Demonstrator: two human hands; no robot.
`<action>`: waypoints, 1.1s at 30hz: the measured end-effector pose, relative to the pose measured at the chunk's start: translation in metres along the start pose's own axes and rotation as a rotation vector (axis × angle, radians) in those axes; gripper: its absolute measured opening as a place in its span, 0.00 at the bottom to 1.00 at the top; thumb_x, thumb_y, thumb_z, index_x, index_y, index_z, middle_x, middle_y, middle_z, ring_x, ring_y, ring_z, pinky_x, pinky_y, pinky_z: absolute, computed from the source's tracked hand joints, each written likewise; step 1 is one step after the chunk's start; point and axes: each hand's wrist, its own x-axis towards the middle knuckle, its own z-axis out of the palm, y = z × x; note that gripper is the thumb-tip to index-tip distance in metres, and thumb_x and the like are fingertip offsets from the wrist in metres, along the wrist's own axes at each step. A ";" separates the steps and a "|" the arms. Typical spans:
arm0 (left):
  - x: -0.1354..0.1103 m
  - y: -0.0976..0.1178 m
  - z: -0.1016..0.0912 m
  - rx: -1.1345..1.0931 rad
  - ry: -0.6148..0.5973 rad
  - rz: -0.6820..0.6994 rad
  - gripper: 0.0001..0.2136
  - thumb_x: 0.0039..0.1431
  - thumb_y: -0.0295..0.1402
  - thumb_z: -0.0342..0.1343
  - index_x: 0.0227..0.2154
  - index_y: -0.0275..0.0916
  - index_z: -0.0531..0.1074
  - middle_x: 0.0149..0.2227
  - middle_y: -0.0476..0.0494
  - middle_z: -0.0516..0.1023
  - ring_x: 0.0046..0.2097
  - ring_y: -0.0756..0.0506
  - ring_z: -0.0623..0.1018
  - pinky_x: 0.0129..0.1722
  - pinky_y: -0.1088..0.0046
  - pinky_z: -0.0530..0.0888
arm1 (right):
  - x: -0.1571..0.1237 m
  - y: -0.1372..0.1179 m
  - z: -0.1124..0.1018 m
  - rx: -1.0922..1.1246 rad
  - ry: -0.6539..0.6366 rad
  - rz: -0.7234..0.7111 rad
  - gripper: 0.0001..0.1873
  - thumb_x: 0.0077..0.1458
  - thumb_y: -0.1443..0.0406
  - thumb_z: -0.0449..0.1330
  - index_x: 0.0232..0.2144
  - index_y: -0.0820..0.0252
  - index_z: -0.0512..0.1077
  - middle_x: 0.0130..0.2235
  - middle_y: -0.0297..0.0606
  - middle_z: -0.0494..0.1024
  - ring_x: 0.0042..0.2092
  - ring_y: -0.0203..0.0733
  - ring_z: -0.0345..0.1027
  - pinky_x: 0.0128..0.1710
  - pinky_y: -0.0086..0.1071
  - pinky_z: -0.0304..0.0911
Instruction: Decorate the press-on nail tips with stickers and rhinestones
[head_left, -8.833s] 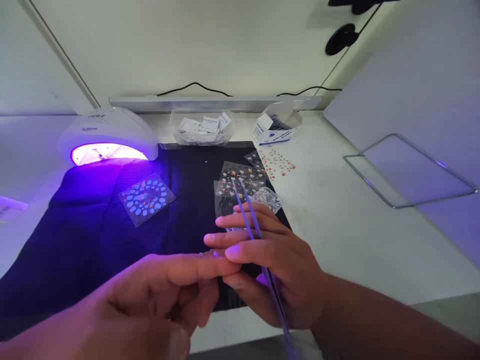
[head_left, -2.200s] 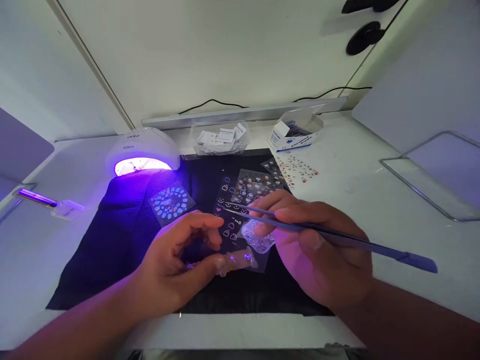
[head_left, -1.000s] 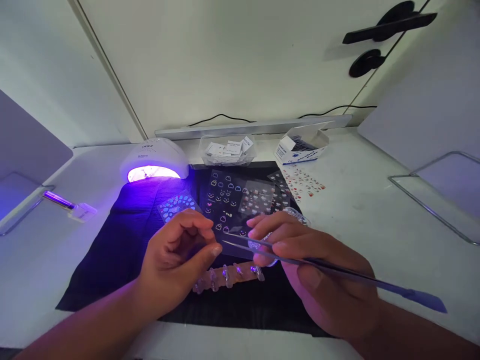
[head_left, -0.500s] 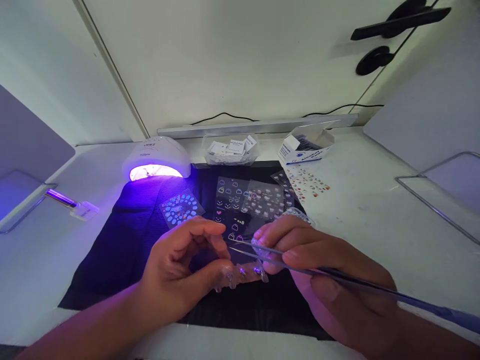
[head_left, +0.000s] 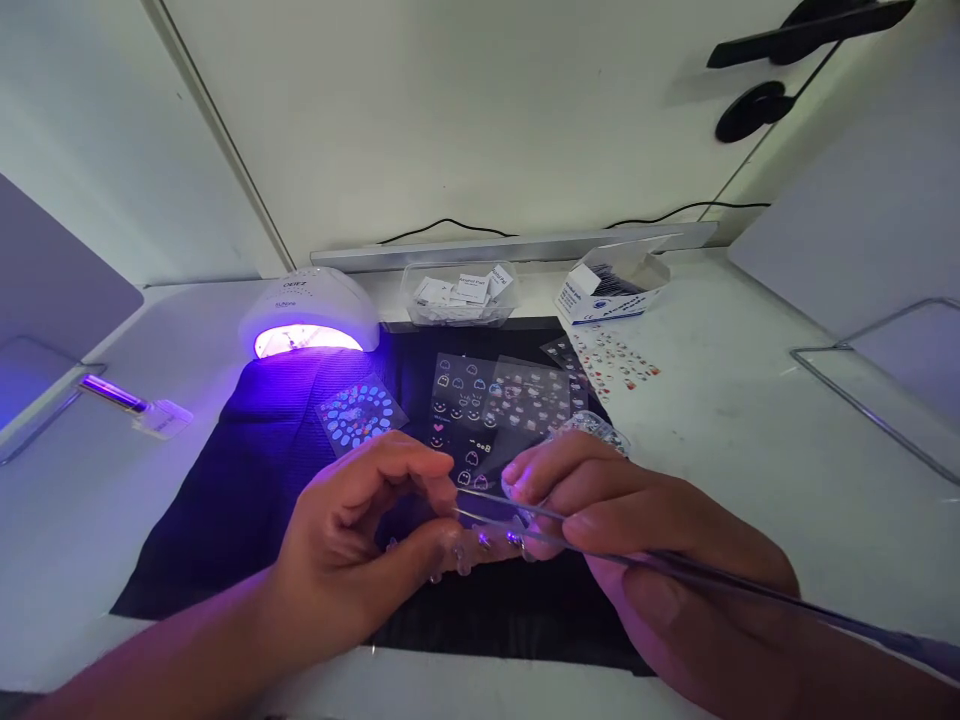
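Observation:
My left hand (head_left: 367, 530) is curled, thumb and fingertips brought near each other. Whatever it pinches is hidden or too small to make out. In my right hand (head_left: 652, 540) are long, thin metal tweezers (head_left: 517, 518), their two points right at my left fingertips and slightly apart. Below the tweezers, a pale strip (head_left: 487, 548) with several clear, shiny nail tips runs from my left thumb towards my right fingers. A clear glittery piece (head_left: 517, 490) shows by my right fingertips. Sticker sheets (head_left: 461, 400) with small faces lie just beyond my hands.
A lit nail lamp (head_left: 311, 310) stands at the back left of the black mat (head_left: 525, 620). Behind are a clear tub (head_left: 459, 297) of alcohol pads and an open pad box (head_left: 611, 290). A blue-dotted sheet (head_left: 360, 412) and a tagged metal stick (head_left: 135, 405) lie leftward.
The tweezers' points have moved slightly down and closer to my left fingertips. Both hands stay nearly in place, and the view has shifted a little.

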 end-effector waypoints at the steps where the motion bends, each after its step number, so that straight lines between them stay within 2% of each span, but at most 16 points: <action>1: 0.000 0.000 0.000 -0.003 -0.005 -0.002 0.21 0.54 0.17 0.63 0.48 0.47 0.77 0.34 0.50 0.77 0.33 0.51 0.78 0.34 0.79 0.78 | 0.000 -0.001 0.000 -0.004 -0.002 0.007 0.14 0.63 0.65 0.56 0.47 0.52 0.78 0.32 0.40 0.82 0.37 0.48 0.74 0.43 0.48 0.72; 6: -0.002 -0.001 0.001 -0.029 -0.029 0.004 0.22 0.56 0.18 0.64 0.50 0.48 0.74 0.34 0.50 0.76 0.32 0.51 0.78 0.33 0.76 0.78 | -0.002 -0.003 0.000 0.002 0.002 0.025 0.15 0.61 0.66 0.57 0.47 0.52 0.78 0.32 0.40 0.82 0.39 0.48 0.75 0.43 0.48 0.72; 10: -0.002 -0.003 -0.001 -0.030 -0.042 0.026 0.22 0.55 0.19 0.64 0.50 0.46 0.74 0.35 0.48 0.76 0.35 0.49 0.77 0.37 0.74 0.77 | -0.003 -0.003 0.000 0.004 0.011 0.046 0.14 0.62 0.65 0.57 0.47 0.50 0.79 0.33 0.41 0.82 0.39 0.49 0.74 0.43 0.50 0.72; 22: -0.003 0.001 -0.003 -0.019 -0.055 0.017 0.22 0.56 0.20 0.63 0.52 0.47 0.73 0.35 0.48 0.74 0.36 0.50 0.75 0.36 0.78 0.75 | -0.002 -0.004 0.002 -0.009 0.038 0.050 0.13 0.62 0.63 0.57 0.46 0.50 0.79 0.32 0.41 0.81 0.38 0.50 0.75 0.43 0.50 0.73; 28: -0.003 0.000 -0.003 -0.020 -0.052 0.042 0.22 0.55 0.20 0.63 0.51 0.46 0.72 0.36 0.49 0.73 0.37 0.50 0.74 0.42 0.77 0.74 | -0.001 -0.004 0.000 -0.005 0.017 0.039 0.14 0.62 0.63 0.57 0.46 0.50 0.80 0.31 0.41 0.81 0.37 0.50 0.75 0.42 0.51 0.74; 33: -0.003 0.001 -0.003 -0.016 -0.052 0.029 0.22 0.55 0.19 0.62 0.50 0.45 0.73 0.36 0.50 0.73 0.38 0.51 0.74 0.42 0.79 0.74 | -0.002 -0.005 0.000 0.007 0.020 0.068 0.14 0.62 0.64 0.58 0.46 0.50 0.80 0.32 0.41 0.81 0.39 0.50 0.75 0.43 0.50 0.74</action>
